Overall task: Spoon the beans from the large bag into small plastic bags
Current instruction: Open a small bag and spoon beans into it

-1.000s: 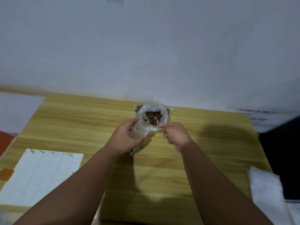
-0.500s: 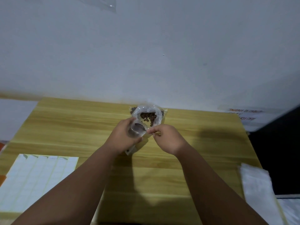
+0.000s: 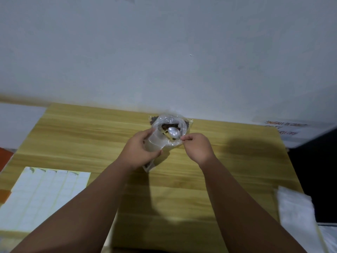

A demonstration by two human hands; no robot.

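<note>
**A:** The left hand (image 3: 140, 148) is gripping the small bag (image 3: 155, 141) just beside the large bag (image 3: 182, 123); the right hand (image 3: 197, 148) is pinching the spoon (image 3: 174, 133) over the beans (image 3: 165, 127).

**B:** If that floppy mouth's sagging, beans are probably spilling onto the table (image 3: 91, 136).

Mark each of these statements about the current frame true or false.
1. The right hand pinches a spoon over the big bag of beans. True.
2. The left hand lies flat and empty on the table. False: it holds a small clear bag next to the big bag.
3. The spoon is heaped with beans. False: only shiny metal shows, with no beans on it.
4. A sheet of white labels lies on the table to the person's left. True.
5. The big bag stands at the table's near edge. False: it stands at the far edge, by the wall.
</note>
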